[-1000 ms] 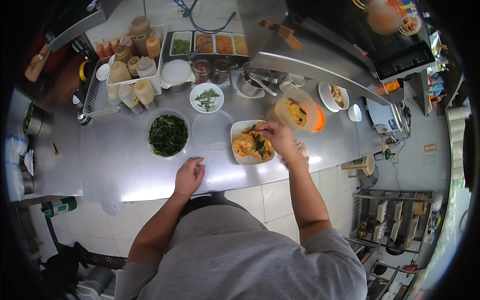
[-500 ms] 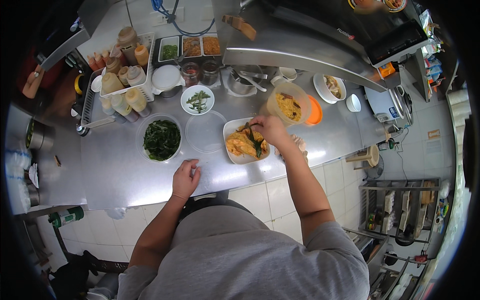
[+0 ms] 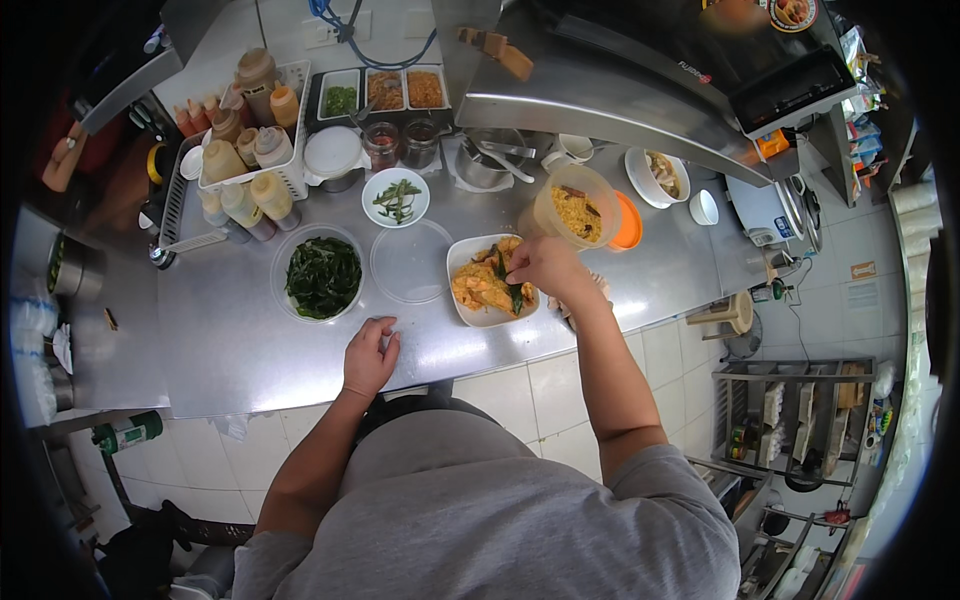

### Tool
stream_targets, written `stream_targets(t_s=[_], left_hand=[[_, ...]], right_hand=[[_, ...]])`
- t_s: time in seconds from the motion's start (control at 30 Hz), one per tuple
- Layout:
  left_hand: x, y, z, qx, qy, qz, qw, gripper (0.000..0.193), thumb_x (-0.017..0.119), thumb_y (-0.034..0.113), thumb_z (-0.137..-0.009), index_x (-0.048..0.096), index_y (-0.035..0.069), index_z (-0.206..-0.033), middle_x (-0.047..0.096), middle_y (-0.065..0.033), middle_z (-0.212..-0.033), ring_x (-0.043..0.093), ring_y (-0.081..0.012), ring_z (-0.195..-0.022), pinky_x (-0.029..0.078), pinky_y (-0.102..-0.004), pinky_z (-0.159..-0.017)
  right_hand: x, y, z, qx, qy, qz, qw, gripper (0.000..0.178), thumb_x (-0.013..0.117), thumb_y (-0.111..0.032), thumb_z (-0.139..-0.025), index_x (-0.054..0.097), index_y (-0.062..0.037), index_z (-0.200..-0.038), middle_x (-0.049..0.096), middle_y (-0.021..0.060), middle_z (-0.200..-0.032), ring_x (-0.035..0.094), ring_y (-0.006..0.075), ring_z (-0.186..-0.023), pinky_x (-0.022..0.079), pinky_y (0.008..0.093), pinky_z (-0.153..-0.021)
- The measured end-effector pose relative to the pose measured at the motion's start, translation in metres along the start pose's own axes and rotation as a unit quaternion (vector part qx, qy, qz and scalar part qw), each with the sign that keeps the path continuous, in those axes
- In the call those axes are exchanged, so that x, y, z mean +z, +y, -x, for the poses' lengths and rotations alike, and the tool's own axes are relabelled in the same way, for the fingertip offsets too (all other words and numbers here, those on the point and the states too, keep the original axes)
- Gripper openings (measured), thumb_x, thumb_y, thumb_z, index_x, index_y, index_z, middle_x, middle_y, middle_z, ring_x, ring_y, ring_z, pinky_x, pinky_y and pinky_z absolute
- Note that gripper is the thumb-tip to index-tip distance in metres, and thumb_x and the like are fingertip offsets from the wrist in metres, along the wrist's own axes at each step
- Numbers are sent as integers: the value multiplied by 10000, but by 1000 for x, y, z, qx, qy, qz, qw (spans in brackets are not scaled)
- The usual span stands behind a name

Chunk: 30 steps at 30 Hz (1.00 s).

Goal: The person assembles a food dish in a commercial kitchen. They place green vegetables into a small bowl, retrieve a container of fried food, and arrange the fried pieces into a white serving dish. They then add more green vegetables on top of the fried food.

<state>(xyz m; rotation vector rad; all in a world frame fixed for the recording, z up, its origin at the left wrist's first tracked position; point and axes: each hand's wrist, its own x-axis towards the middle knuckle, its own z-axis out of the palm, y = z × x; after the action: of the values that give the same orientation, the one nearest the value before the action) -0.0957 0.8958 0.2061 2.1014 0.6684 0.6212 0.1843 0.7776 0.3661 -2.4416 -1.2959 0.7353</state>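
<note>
My right hand (image 3: 548,268) is over the right side of a white square dish (image 3: 476,318). Its fingers are pinched on a dark green leaf (image 3: 515,295) that lies against the orange-yellow food (image 3: 480,285) in the dish. My left hand (image 3: 372,352) rests at the counter's front edge, loosely bent, thumb apart, holding nothing. Ahead of it stands a clear bowl of dark green leaves (image 3: 323,280). A clear round lid (image 3: 412,262) lies between that bowl and the dish. Behind the lid is a white bowl (image 3: 396,199) with cut green pieces.
A clear tub of yellow rice (image 3: 577,215) stands behind my right hand, beside an orange lid (image 3: 628,222). Squeeze bottles (image 3: 246,205) fill a white basket at the back left. A steel pot (image 3: 485,165) holds utensils. A steel hood edge (image 3: 600,120) overhangs the back.
My right hand has shifted slightly right and down, and the leaf lies lower against the food. My left hand stays almost where it was.
</note>
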Motion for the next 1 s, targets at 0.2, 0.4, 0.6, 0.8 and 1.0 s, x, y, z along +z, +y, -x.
stream_targets(t_s=[0.2, 0.4, 0.6, 0.8, 1.0], left_hand=[[1, 2, 1, -18, -6, 20, 1000, 238, 629, 88, -792, 583, 66, -1024, 553, -65, -784, 479, -159, -500, 423, -295, -502], [-4, 3, 3, -15, -23, 11, 1000, 215, 627, 118, -800, 582, 70, -1004, 576, -87, -830, 554, -225, -585, 473, -342, -589], [-22, 0, 5, -33, -77, 59, 995, 218, 642, 106, -792, 572, 53, -992, 588, -83, -862, 577, -210, -640, 474, -333, -597], [-87, -13, 48, -77, -23, 71, 994, 214, 631, 84, -813, 580, 30, -1013, 596, -68, -843, 567, -141, -673, 469, -267, -595], [-121, -32, 72, -153, 23, 137, 978, 214, 647, 84, -807, 593, 42, -1010, 617, -63, -907, 559, -118, -667, 447, -246, -589]], right_hand=[[11, 11, 3, 8, 112, 23, 993, 278, 721, -187, -703, 677, -29, -927, 662, 158, -849, 630, 314, -811, 485, 370, -734], [44, -94, -15, -192, 50, -125, 972, 349, 695, -153, -740, 631, -77, -1075, 620, 150, -1017, 617, 277, -863, 497, 355, -768], [138, -197, -84, -274, -47, 129, 952, 347, 573, -102, -792, 598, -96, -1138, 496, 156, -1217, 499, 342, -1111, 463, 423, -884], [164, -216, -100, -269, -56, 136, 952, 271, 499, -80, -827, 633, -66, -1062, 512, 166, -1167, 499, 338, -1111, 455, 405, -906], [155, -204, -109, -273, -42, 48, 960, 164, 518, -24, -773, 656, -61, -854, 602, 143, -929, 588, 301, -914, 481, 383, -778]])
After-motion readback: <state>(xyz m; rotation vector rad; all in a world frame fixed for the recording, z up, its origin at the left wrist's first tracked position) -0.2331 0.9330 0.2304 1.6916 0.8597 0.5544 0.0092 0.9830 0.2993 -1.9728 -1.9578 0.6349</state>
